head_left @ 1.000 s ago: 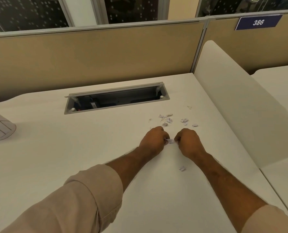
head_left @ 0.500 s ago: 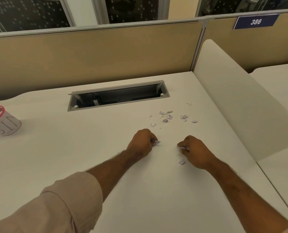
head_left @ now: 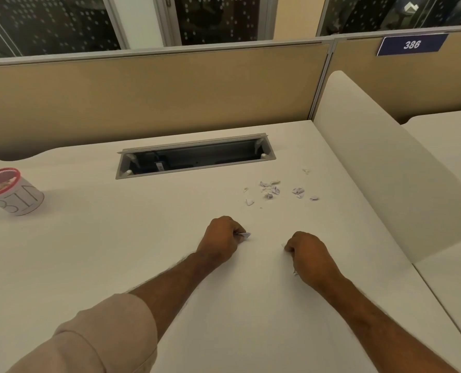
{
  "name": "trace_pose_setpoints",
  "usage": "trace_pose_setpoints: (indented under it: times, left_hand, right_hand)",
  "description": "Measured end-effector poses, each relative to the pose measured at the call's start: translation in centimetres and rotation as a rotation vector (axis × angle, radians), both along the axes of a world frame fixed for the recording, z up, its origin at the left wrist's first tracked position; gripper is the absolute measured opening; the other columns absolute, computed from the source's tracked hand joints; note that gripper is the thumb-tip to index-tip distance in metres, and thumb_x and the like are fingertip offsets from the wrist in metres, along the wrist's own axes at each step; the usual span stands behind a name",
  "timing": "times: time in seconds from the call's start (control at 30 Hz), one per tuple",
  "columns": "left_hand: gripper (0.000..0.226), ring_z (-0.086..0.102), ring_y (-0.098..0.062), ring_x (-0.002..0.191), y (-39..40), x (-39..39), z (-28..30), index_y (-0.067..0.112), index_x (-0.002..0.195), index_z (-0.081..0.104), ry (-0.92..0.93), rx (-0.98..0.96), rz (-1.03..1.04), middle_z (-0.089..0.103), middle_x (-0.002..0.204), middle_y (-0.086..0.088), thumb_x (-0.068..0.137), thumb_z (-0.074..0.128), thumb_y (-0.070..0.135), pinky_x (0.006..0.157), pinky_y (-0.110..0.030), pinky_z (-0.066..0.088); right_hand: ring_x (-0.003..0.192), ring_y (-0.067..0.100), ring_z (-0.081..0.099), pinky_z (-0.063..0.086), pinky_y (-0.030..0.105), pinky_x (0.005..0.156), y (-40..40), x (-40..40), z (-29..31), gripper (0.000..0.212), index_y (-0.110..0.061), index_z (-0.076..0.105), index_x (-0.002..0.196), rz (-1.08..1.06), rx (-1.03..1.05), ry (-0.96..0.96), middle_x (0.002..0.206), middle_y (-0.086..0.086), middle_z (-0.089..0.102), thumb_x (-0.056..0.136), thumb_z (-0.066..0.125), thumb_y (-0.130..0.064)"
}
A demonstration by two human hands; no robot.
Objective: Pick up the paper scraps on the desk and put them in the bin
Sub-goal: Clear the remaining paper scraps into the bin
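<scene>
Both hands curled on the desk (head_left: 116,265).
My left hand (head_left: 222,239) pinches a paper scrap (head_left: 244,235); my right hand (head_left: 309,254) is fisted, contents unclear; the bin (head_left: 14,192) stands at the left edge.

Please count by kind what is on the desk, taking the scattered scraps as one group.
Hands: 2, left hand and right hand
Bin: 1
Scattered scraps group: 1
Scrap pinched by left hand: 1
Scrap beside right hand: 1
Cable opening: 1
Total: 7
</scene>
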State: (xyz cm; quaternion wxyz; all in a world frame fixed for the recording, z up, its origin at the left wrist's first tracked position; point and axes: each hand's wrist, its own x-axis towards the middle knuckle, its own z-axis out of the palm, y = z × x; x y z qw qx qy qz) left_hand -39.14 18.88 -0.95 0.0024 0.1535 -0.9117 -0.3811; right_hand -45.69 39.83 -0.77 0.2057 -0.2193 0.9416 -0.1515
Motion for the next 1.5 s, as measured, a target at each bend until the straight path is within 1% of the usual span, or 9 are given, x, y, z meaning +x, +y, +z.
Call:
trace_pose_setpoints:
  times: [0.13,0.3,0.5,0.67,0.77,0.9,1.07,1.3,1.5]
  left_hand:
    - [0.021,0.066,-0.021,0.084,0.1,0.2,0.1,0.006,0.081,0.077,-0.012,0.026,0.046,0.074,0.087,-0.007,0.089,0.07,0.025,0.076,-0.03,0.051]
    - [0.009,0.067,-0.017,0.084,0.2,0.5,0.4,0.011,0.087,0.078,-0.034,0.043,0.112,0.075,0.09,-0.003,0.087,0.069,0.014,0.067,-0.018,0.046]
    - [0.015,0.063,-0.012,0.081,0.4,0.5,0.9,0.014,0.092,0.078,-0.026,0.04,0.091,0.075,0.093,0.0,0.086,0.065,0.009,0.069,-0.016,0.041]
    - [0.017,0.066,-0.015,0.085,1.5,0.3,0.7,0.013,0.096,0.078,-0.024,0.024,0.04,0.075,0.094,-0.002,0.087,0.064,0.009,0.069,-0.016,0.041]
    - [0.018,0.065,-0.015,0.085,1.8,0.3,0.7,0.013,0.097,0.077,-0.021,0.018,0.014,0.075,0.096,-0.002,0.087,0.063,0.008,0.07,-0.016,0.041]
    - [0.017,0.064,-0.015,0.085,2.0,0.5,0.8,0.013,0.096,0.077,-0.004,0.023,-0.005,0.074,0.097,-0.003,0.087,0.064,0.008,0.072,-0.018,0.043]
    - [0.019,0.063,-0.017,0.09,3.5,0.9,1.1,0.012,0.104,0.075,0.043,0.033,-0.13,0.071,0.1,-0.005,0.087,0.067,0.009,0.078,-0.02,0.045]
    - [0.033,0.062,-0.024,0.099,7.1,0.6,1.2,0.011,0.124,0.066,-0.002,-0.04,-0.449,0.07,0.107,-0.013,0.091,0.064,0.018,0.082,-0.023,0.041]
    - [0.018,0.059,-0.034,0.09,9.7,0.3,0.8,0.001,0.102,0.07,-0.05,-0.169,-0.592,0.067,0.094,-0.021,0.093,0.063,0.015,0.07,-0.029,0.036]
  right_hand:
    - [0.072,0.017,0.065,0.051,0.025,0.071,0.9,-1.1,1.1,0.016,-0.01,0.075,0.08,-0.275,-0.35,0.013,0.081,0.006,0.074,0.08,0.065,0.003]
    - [0.066,0.026,0.064,0.053,0.035,0.071,1.8,-1.6,2.2,0.014,-0.008,0.075,0.076,-0.521,-0.758,-0.376,0.074,0.014,0.072,0.073,0.074,0.006]
    - [0.058,0.017,0.066,0.049,0.014,0.059,2.0,-1.3,1.9,0.016,-0.013,0.075,0.081,-0.284,-0.451,-0.117,0.072,0.001,0.071,0.076,0.072,0.002]
    - [0.108,0.019,0.059,0.038,0.017,0.088,0.0,-0.6,0.5,0.039,-0.011,0.06,0.127,-0.004,-0.062,0.054,0.12,0.007,0.062,0.088,0.059,-0.009]
    - [0.102,0.025,0.061,0.049,0.032,0.085,-0.8,-0.1,0.4,0.028,-0.005,0.062,0.114,0.017,0.048,0.064,0.111,0.011,0.062,0.088,0.053,-0.005]
    - [0.109,0.022,0.058,0.041,0.025,0.089,-1.2,0.0,0.9,0.027,-0.007,0.06,0.109,0.094,0.21,0.093,0.115,0.007,0.062,0.085,0.051,0.0]
    - [0.117,0.026,0.055,0.041,0.029,0.094,-1.1,-0.8,1.6,0.026,-0.005,0.062,0.112,0.065,0.179,0.06,0.121,0.011,0.061,0.086,0.056,-0.003]
    - [0.05,0.022,0.061,0.051,0.027,0.051,2.4,-1.3,2.7,0.02,-0.004,0.069,0.064,-0.34,-0.319,-0.139,0.063,0.012,0.067,0.078,0.06,0.006]
    - [0.051,0.02,0.066,0.051,0.031,0.06,4.3,-1.4,2.5,0.02,-0.009,0.071,0.065,-0.441,-0.425,-0.155,0.07,0.007,0.072,0.079,0.063,0.002]
